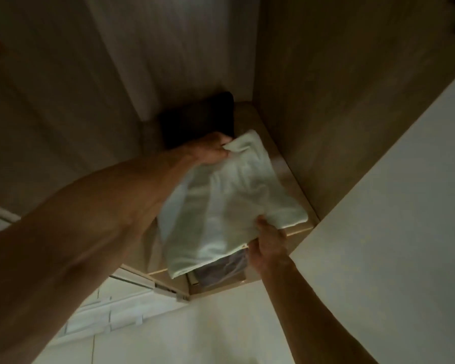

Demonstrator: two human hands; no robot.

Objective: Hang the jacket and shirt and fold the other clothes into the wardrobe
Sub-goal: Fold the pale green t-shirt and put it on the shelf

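Pale folded garment (pixel 229 198) gripped by both hands (pixel 213 148) (pixel 268 245), hiding their fingertips.

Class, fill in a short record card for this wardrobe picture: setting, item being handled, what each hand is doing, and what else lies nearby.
setting: wardrobe shelf, dim light
item handled: folded pale garment, partly over the shelf's front edge
left hand: fingers pinch the garment's far corner
right hand: grips the near edge
behind: dark folded item at the back of the shelf
below: dark cloth in the lower compartment
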